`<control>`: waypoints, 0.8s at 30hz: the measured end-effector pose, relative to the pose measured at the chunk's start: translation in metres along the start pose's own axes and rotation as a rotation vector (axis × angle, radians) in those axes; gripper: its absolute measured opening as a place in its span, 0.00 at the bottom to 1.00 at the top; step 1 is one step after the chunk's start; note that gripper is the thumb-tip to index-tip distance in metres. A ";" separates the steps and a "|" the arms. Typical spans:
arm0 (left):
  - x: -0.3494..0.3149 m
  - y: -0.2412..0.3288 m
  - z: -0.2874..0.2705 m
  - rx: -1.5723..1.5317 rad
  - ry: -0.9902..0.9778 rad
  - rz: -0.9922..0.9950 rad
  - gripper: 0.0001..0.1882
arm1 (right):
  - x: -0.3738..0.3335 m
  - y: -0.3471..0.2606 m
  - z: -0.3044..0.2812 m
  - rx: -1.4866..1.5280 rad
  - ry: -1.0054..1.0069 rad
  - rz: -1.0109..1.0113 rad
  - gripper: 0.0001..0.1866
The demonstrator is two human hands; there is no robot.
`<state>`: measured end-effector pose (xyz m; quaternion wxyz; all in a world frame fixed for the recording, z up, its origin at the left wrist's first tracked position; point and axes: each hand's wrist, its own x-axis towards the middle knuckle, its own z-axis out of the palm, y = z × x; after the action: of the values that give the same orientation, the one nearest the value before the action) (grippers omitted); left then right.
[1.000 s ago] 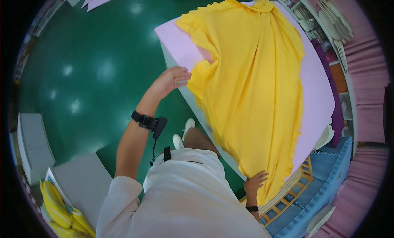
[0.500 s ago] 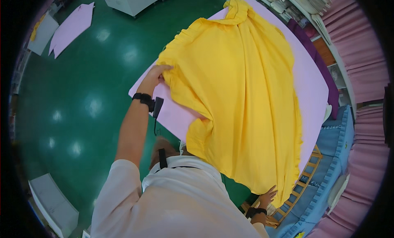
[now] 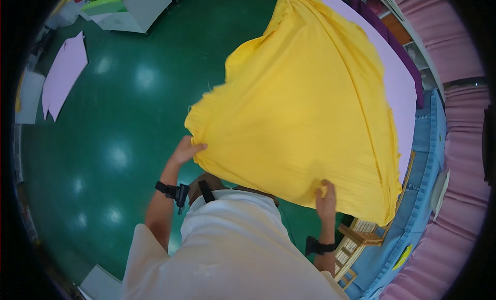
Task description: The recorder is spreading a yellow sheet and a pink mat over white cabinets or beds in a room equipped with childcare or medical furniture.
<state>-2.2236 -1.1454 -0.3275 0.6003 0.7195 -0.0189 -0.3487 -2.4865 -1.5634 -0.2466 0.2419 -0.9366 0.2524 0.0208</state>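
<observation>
A large yellow cloth [image 3: 289, 109] with ruffled edges lies spread over a pale pink table top [image 3: 405, 111] and hangs past its near left side. Its far end bunches into folds. My left hand [image 3: 187, 149] is closed on the cloth's near left corner, thumb on top. Over the near right part of the cloth is my right hand [image 3: 326, 199], its fingers partly curled and slightly blurred. A shadow falls on the cloth beside those fingers, and whether they pinch any fabric cannot be made out.
A blue cushioned seat [image 3: 416, 196] and a wooden slatted rack [image 3: 356, 240] stand to the right, before pink curtains [image 3: 465, 155]. Purple cloth [image 3: 395, 41] edges the table's far right side. At the left are a pink panel [image 3: 64, 75] and a white cabinet [image 3: 137, 13] on green floor.
My left hand has drawn the cloth's left edge toward me, spreading it across the near side. The right hand has left the near right corner and moved inward over the cloth.
</observation>
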 end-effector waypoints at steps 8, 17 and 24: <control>-0.035 0.036 -0.037 -0.122 -0.158 -0.042 0.16 | -0.053 -0.112 0.097 1.255 -0.638 0.954 0.27; -0.001 -0.042 -0.059 0.871 -0.287 0.091 0.15 | -0.049 -0.123 0.158 1.830 0.044 0.816 0.17; 0.010 -0.046 -0.106 0.411 -0.039 -0.064 0.14 | -0.058 -0.104 0.178 1.864 0.340 0.801 0.21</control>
<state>-2.1786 -1.0466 -0.3690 0.4292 0.8202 -0.0784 -0.3701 -2.4722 -1.3753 -0.3477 0.8092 -0.2144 0.4930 -0.2372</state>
